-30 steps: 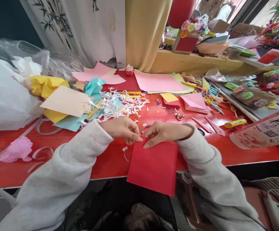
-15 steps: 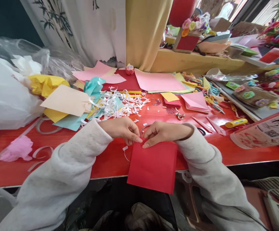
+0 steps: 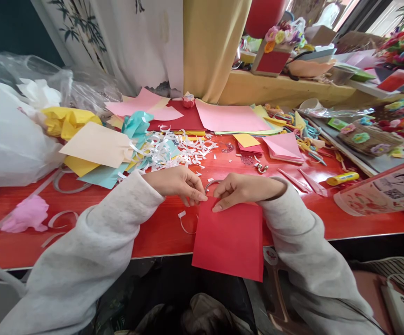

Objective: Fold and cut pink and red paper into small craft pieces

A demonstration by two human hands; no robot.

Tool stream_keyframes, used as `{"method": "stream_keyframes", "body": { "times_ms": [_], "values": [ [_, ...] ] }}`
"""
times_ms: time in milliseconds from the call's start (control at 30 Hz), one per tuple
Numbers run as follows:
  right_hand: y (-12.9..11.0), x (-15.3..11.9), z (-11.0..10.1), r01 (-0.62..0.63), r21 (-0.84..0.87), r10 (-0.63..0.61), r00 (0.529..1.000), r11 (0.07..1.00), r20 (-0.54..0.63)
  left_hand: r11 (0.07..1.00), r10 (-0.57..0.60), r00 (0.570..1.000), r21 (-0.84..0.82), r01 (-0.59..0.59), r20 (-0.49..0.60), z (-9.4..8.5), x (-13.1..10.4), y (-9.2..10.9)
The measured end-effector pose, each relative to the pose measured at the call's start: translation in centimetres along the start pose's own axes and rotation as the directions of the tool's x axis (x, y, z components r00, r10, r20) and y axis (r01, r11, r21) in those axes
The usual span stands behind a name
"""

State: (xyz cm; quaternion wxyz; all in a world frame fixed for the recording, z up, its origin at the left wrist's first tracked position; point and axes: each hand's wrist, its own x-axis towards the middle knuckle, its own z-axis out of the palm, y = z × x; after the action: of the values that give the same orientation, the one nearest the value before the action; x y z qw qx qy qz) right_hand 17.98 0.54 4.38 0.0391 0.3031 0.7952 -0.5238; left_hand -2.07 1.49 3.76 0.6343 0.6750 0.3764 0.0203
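At the table's front edge: red paper (image 3: 228,242) held by two hands.
The left hand (image 3: 181,186) pinches the upper-left corner between thumb and fingers; the right hand (image 3: 240,190) grips the top edge, thumb in front. The sheet overhangs the red table (image 3: 160,237).

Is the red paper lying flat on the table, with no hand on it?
No, both hands pinch the red paper by its top edge, and its lower part hangs past the table.
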Motion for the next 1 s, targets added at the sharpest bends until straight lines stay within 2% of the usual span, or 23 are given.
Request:
{"method": "stream_keyframes", "body": {
  "times_ms": [600, 800, 1000],
  "values": [
    [-0.5, 0.1, 0.4, -0.004, 0.008, 0.004, 1.000, 1.000, 0.029, 0.998, -0.051, 0.995, -0.021, 0.053, 0.088, 0.5, 0.2, 0.0],
    [0.5, 1.0, 0.8, 0.039, 0.005, -0.039, 0.999, 0.999, 0.020, 0.998, -0.064, 0.992, -0.005, 0.064, 0.109, 0.5, 0.1, 0.0],
    [1.2, 1.7, 1.1, 0.056, 0.008, -0.056, 0.996, 0.998, 0.064, 0.997, -0.072, 0.989, 0.015, 0.070, 0.129, 0.5, 0.2, 0.0]
  ]
}}
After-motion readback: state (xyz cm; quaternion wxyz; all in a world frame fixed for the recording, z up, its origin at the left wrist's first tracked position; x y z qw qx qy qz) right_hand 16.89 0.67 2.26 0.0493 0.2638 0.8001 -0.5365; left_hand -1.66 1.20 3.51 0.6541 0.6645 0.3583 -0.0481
